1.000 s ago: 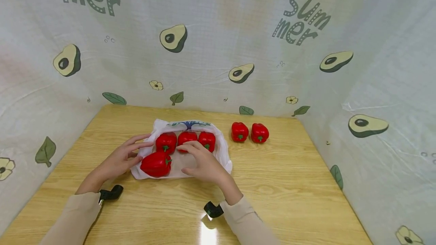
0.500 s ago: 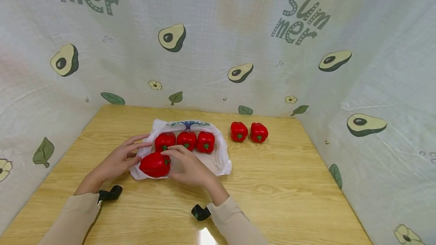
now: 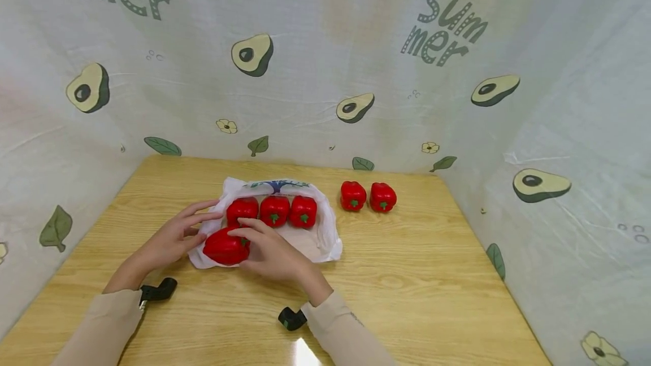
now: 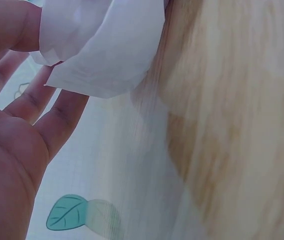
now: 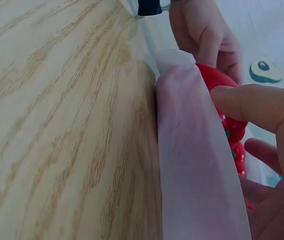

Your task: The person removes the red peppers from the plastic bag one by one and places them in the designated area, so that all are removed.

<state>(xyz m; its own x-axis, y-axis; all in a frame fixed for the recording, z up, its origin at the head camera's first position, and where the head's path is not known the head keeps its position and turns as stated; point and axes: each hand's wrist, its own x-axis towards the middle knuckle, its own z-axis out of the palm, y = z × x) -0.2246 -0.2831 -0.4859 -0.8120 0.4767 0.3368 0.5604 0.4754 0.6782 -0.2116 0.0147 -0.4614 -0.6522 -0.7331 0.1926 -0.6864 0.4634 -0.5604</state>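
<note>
A white bag (image 3: 330,236) lies on its side with its mouth facing me, holding several red bell peppers. Three stand in a row at the back, such as the middle pepper (image 3: 274,211). In front on the left a larger bell pepper (image 3: 221,246) lies with its green stem to the right. My right hand (image 3: 277,256) reaches round its stem end, fingers curved over the top and thumb at the near side. My left hand (image 3: 170,242) rests at the bag's left edge, fingers spread; in the left wrist view the bag (image 4: 117,55) partly hides the fingers.
Two more red bell peppers, a left one (image 3: 353,196) and a right one (image 3: 382,197), stand on the wooden table (image 3: 417,275) to the right of the bag. A printed cloth (image 3: 305,72) with avocados and leaves encloses the table behind and at the sides.
My right hand has moved left from the middle of the bag's mouth to the front bell pepper and closed in round its stem end. The left hand keeps its place at the bag.
</note>
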